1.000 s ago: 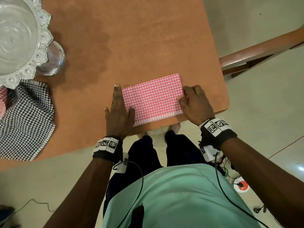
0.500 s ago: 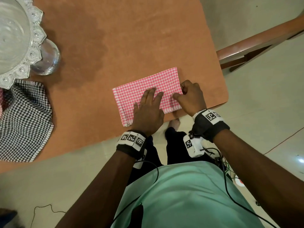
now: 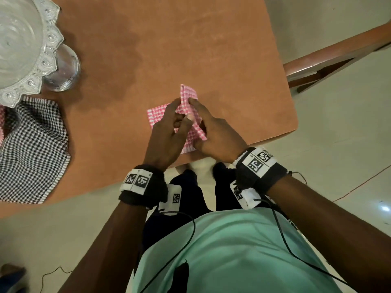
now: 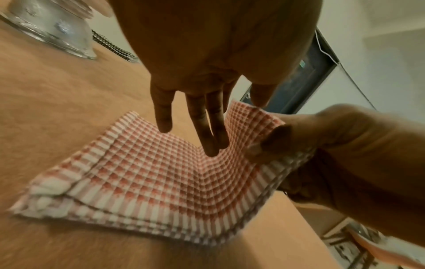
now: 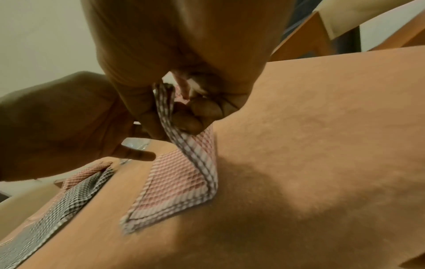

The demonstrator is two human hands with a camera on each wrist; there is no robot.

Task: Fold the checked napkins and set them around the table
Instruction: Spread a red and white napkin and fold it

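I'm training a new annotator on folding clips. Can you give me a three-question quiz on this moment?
1. True or false: the right hand pinches the raised end of the pink checked napkin.
2. Which hand has straight fingers over the napkin: A left hand, B right hand?
3. Fill in: the black checked napkin lies beside the glass ____.

Key: 1 true; 2 A; 3 bowl.

Right hand (image 3: 213, 132) pinching — left hand (image 3: 167, 134) extended
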